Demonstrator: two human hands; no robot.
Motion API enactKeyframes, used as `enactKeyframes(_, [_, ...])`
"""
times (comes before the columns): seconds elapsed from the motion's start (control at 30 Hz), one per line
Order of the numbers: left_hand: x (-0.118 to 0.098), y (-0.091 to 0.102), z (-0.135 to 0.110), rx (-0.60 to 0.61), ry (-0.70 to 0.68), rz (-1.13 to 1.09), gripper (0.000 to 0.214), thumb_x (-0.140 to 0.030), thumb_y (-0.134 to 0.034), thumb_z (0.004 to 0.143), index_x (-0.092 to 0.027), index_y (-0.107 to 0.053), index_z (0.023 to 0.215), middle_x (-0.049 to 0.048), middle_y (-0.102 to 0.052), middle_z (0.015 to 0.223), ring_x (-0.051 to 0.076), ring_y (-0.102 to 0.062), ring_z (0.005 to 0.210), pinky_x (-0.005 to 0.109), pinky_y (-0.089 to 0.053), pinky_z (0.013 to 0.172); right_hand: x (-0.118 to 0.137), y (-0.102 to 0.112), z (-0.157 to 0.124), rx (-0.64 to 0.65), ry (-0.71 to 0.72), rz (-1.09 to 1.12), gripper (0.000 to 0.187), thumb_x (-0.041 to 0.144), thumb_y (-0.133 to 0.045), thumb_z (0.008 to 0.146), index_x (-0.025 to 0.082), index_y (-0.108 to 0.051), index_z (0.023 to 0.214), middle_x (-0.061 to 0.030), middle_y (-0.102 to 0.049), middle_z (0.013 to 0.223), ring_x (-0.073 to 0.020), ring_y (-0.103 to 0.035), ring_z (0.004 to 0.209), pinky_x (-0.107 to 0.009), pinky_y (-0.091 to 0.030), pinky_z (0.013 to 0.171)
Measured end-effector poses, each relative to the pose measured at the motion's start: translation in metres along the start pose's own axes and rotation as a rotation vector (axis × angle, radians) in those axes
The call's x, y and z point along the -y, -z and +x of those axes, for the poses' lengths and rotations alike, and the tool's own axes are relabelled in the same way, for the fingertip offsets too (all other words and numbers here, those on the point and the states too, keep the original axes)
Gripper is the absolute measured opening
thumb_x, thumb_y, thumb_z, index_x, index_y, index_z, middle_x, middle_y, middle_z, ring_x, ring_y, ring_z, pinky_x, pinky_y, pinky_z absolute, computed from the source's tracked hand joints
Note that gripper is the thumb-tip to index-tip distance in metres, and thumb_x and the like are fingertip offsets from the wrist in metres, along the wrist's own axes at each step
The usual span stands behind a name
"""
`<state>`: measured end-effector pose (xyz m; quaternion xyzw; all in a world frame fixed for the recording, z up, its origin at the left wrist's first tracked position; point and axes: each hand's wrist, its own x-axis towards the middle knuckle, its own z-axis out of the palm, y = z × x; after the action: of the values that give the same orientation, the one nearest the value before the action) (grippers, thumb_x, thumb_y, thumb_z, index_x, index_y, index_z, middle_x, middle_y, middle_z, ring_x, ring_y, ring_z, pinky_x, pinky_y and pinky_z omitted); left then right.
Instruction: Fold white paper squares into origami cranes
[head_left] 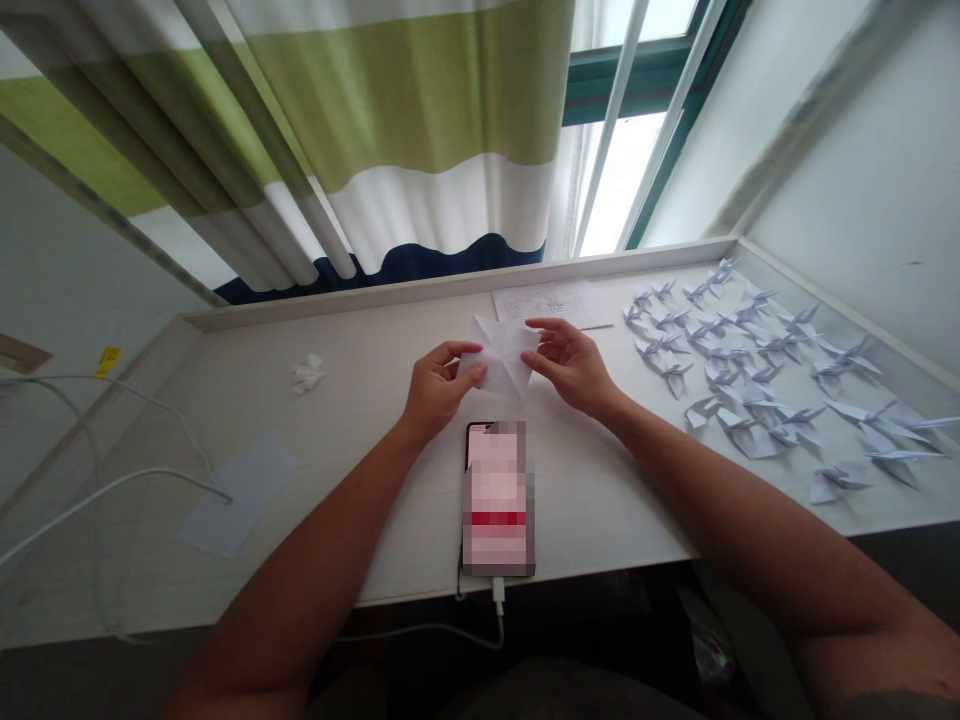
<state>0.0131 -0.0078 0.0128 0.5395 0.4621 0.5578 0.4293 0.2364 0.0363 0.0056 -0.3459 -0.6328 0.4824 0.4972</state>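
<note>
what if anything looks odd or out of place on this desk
The wad at the left: it looks crumpled, unlike the folded birds at the right. Nearer the person, a cable overlaps a flat sheet, slightly untidily.

striped curtain [420, 100] beside bright window [622, 180]; shaded walls [885, 170], apparently white.

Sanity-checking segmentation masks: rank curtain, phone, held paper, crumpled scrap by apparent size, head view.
1. Curtain
2. Phone
3. Held paper
4. Crumpled scrap
Apparent size only; phone sits nearer the camera.
</note>
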Motion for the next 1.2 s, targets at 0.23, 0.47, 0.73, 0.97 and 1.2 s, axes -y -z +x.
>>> enactKeyframes(0.23, [0.002,-0.003,-0.001,0.039,0.043,-0.038,0.046,-0.036,-0.090,0.074,-0.019,-0.071,0.113,0.0050,-0.078,0.104,0.020,-0.075,0.094,0.036,-0.063,0.088,0.004,-0.004,-0.004,0.147,-0.042,0.086,0.054,0.050,-0.086,0.086,0.025,-0.071,0.132,-0.0027,-0.076,0.095,-0.0181,-0.071,0.083,-0.034,-0.060,0.076])
enactKeyframes(0.47, [-0.003,-0.004,-0.004,0.152,0.112,-0.141,0.055,-0.036,-0.095,0.072,-0.021,-0.073,0.120,0.0061,-0.080,0.109,0.022,-0.076,0.097,0.036,-0.064,0.084,0.002,-0.005,-0.005,0.209,-0.202,0.256,0.046,0.047,-0.092,0.081,0.024,-0.080,0.119,-0.0053,-0.081,0.109,-0.0177,-0.075,0.093,-0.034,-0.063,0.085])
enactKeyframes(0.73, [-0.003,-0.007,-0.005,0.071,0.110,-0.159,0.054,-0.036,-0.099,0.066,-0.020,-0.076,0.112,0.0049,-0.080,0.099,0.022,-0.075,0.092,0.038,-0.064,0.084,0.004,-0.009,-0.006,0.155,-0.188,0.253,0.051,0.051,-0.090,0.081,0.025,-0.073,0.121,-0.0038,-0.077,0.105,-0.0178,-0.073,0.091,-0.035,-0.063,0.083])
enactKeyframes(0.97, [0.001,-0.010,-0.004,0.042,0.029,-0.164,0.050,-0.030,-0.098,0.068,-0.020,-0.073,0.110,0.0038,-0.079,0.101,0.020,-0.075,0.094,0.036,-0.063,0.086,0.004,-0.012,-0.007,0.081,-0.096,0.215,0.046,0.053,-0.090,0.081,0.025,-0.068,0.110,-0.0004,-0.075,0.088,-0.0166,-0.070,0.080,-0.034,-0.060,0.074])
enactKeyframes(1.2, [0.003,-0.006,0.000,-0.011,0.033,-0.248,0.043,-0.034,-0.100,0.068,-0.021,-0.077,0.103,0.0023,-0.081,0.094,0.016,-0.073,0.086,0.029,-0.059,0.081,0.006,-0.009,-0.005,0.105,-0.123,0.295,0.041,0.047,-0.095,0.077,0.023,-0.074,0.103,-0.0006,-0.076,0.087,-0.0155,-0.070,0.079,-0.032,-0.060,0.073])
